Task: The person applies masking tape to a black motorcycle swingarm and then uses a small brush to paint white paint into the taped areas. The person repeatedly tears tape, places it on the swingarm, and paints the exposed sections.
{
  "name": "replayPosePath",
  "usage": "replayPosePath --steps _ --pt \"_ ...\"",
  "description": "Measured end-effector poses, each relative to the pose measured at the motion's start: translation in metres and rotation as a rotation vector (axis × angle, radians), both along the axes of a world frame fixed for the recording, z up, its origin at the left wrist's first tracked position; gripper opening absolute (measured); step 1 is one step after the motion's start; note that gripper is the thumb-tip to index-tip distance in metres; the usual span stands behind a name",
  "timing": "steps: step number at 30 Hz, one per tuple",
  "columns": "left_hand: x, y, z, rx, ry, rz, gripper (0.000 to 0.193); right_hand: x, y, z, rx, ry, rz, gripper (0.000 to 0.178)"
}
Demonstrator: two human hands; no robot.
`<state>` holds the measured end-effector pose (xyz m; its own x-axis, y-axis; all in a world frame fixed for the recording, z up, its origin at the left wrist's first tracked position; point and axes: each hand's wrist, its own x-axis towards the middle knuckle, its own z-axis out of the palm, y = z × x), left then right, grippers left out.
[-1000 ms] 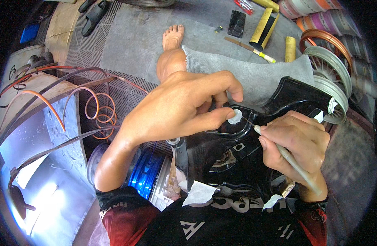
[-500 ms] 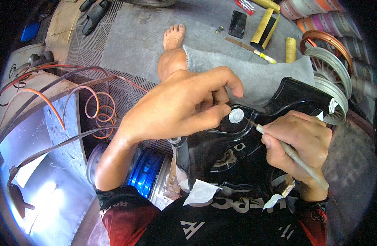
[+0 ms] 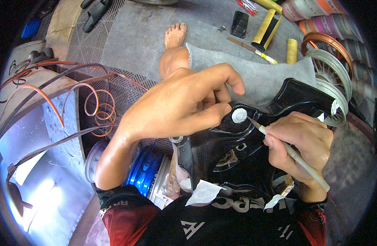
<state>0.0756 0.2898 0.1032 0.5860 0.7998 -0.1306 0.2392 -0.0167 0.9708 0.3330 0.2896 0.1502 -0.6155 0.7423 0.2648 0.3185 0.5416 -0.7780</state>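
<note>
A glossy black moulded part (image 3: pixel 205 149), with curved edges and round openings, lies across my lap. On its upper middle sits a small white round masking patch (image 3: pixel 239 115). My right hand (image 3: pixel 301 143) grips a slim pale-handled craft knife (image 3: pixel 297 158) like a pen, its pointed tip at the patch's right edge. From the left, my left hand (image 3: pixel 180 104) reaches over the part with nothing in it. Its thumb tip is close beside the patch and its index finger arches above, apart from the thumb; the other fingers curl beneath.
Grey cloth (image 3: pixel 254 78) covers my leg behind the part. White paper scraps (image 3: pixel 203 192) cling along its near side. Wheel rims (image 3: pixel 328 74) stack at right; a blue rim (image 3: pixel 145 172) stands at left near coiled orange hose (image 3: pixel 90 98). A phone (image 3: pixel 239 23) and yellow-handled blade (image 3: pixel 264 56) lie ahead.
The knife tip has come slightly closer to the patch's right edge. The patch's surface looks plainer than before. My left hand has hardly moved; the whole view has shifted a little.
</note>
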Motion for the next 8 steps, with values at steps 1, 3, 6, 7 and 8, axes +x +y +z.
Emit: replayPosePath --steps 1,3,6,7,8 --pt "-0.0001 -0.0002 -0.0003 0.002 0.002 0.0 0.028 -0.0007 -0.0001 0.0007 -0.001 -0.015 0.0 0.019" --pt "-0.0001 -0.0006 -0.0012 0.007 0.005 -0.001 0.029 -0.0009 -0.0007 0.0002 0.004 -0.037 0.0 0.019" --pt "-0.0002 -0.0011 -0.0013 0.004 -0.001 0.006 0.029 -0.0006 -0.0007 0.0009 0.016 -0.052 0.003 0.019" --pt "-0.0001 -0.0014 -0.0021 0.009 -0.004 0.008 0.029 -0.0002 -0.0003 0.0005 0.019 -0.048 0.007 0.019" --pt "0.0002 -0.0017 -0.003 0.014 -0.007 0.01 0.029 0.0003 0.0003 0.0001 0.021 -0.045 0.011 0.019"
